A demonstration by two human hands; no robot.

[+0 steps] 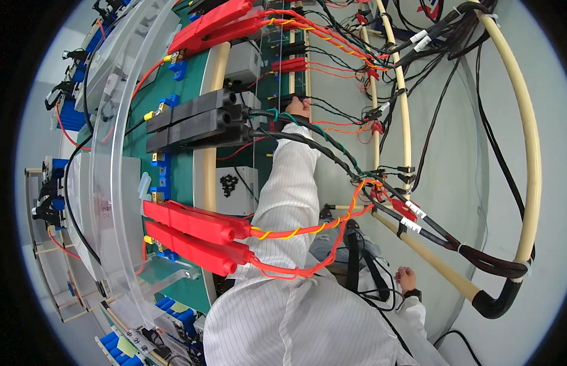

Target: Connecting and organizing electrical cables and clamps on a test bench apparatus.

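My left arm, in a white pinstriped sleeve, stretches forward beneath the large clamps. At its end my left hand [298,108] has its fingers closed on a small black clip [287,99] on the far rack; the fingertips are partly hidden. My right hand [406,279] is low on the right, beside my leg, with a dark watch at the wrist. Its fingers are loosely curled and nothing shows in them. Nearer than my left arm, two big black clamps [195,122] and two big red clamps [195,238] grip metal terminals on blue blocks [163,174].
Another red clamp pair [216,27] sits farther up. Twisted red-yellow and black-green cables [320,143] cross over my arm. A cream pipe frame [530,140] carrying bundled cables bounds the right. A clear plastic rail [117,165] runs along the left. A grey box [239,198] holds black screws.
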